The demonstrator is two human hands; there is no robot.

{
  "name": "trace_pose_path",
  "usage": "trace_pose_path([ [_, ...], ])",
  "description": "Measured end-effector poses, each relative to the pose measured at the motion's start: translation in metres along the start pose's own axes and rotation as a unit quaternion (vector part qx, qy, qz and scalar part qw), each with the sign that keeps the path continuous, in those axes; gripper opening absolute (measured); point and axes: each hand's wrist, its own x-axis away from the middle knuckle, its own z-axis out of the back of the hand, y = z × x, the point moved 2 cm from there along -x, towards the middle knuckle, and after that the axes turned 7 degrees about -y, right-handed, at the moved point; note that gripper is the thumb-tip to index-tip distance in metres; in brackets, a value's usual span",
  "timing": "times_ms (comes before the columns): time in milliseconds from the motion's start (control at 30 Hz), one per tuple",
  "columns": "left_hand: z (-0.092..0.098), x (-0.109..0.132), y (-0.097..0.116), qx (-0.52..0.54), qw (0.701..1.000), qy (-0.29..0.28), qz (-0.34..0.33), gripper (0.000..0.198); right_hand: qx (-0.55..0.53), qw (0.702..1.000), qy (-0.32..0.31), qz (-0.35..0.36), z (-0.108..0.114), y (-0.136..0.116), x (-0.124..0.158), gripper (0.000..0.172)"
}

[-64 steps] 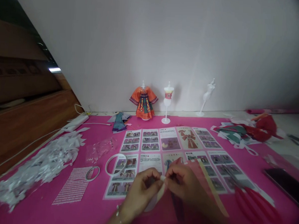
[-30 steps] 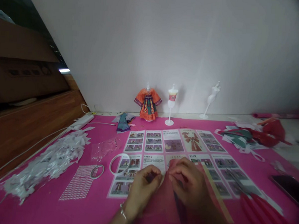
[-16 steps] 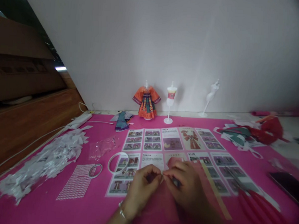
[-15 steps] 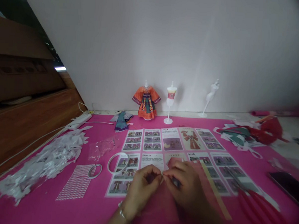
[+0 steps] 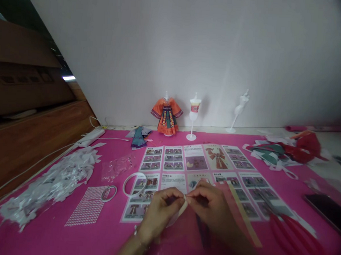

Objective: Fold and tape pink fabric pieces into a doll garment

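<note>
Close together over the printed instruction sheet (image 5: 143,215), my left hand (image 5: 164,207) and my right hand (image 5: 209,205) pinch with fingertips almost touching. A narrow pale strip (image 5: 182,209) hangs from the pinch, curving down beside my left fingers. Both hands seem closed on it, though the fingertips hide its end. Under and beside my right hand lies sheer coral fabric (image 5: 230,199) with a yellowish border (image 5: 244,217). A dark band (image 5: 201,230) shows below my right palm, its kind unclear.
Red-handled scissors (image 5: 287,225) and a phone (image 5: 327,212) lie right. Left are tape rolls (image 5: 123,188) (image 5: 114,198), a bead sheet (image 5: 83,212) and bagged white material (image 5: 56,178). A dressed mannequin (image 5: 167,116) and bare-armed ones (image 5: 193,115) (image 5: 240,108) stand behind. Fabric scraps (image 5: 286,150) are heaped right.
The pale strip between my hands shows longer now, hanging below my left fingertips. My right hand has shifted slightly, and the dark band beneath it is more visible.
</note>
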Motion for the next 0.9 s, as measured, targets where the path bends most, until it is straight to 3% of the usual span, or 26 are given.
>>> trace_pose_path([
  [900,0.0017,-0.0007,-0.0016,0.019,1.0,-0.011,-0.003,0.012,-0.012,1.0,-0.013,-0.009,0.0023,0.0005,-0.0005,0.012],
])
